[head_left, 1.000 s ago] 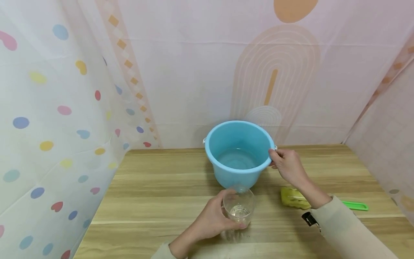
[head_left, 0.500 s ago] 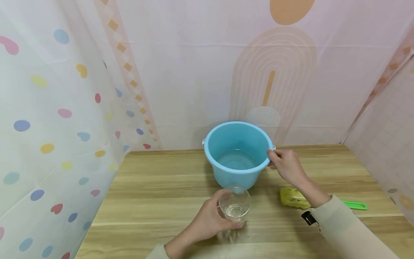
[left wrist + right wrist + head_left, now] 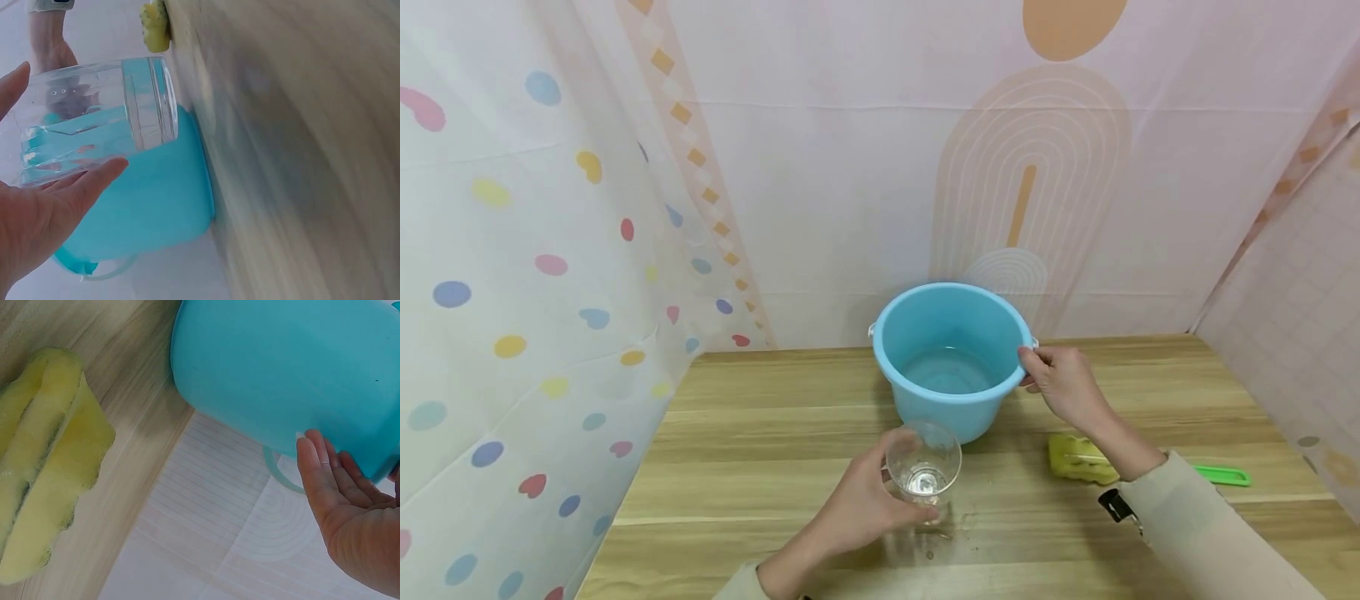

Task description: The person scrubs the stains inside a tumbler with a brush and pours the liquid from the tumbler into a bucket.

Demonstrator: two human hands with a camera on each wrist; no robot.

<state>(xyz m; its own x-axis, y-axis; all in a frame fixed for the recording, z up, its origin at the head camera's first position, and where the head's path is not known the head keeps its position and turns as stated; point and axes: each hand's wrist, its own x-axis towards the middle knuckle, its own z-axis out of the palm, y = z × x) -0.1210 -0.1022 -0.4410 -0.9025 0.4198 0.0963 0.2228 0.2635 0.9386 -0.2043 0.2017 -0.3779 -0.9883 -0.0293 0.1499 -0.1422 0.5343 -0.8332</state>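
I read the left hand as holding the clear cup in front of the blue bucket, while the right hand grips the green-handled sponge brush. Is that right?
One thing is off: the head view shows the right hand gripping the blue bucket by its rim; the sponge brush lies on the table. The left hand does hold the clear cup in front.

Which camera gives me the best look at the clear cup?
The left wrist view: the clear cup appears large there, seen side-on. The head view shows it smaller, from above; the right wrist view doesn't show it.
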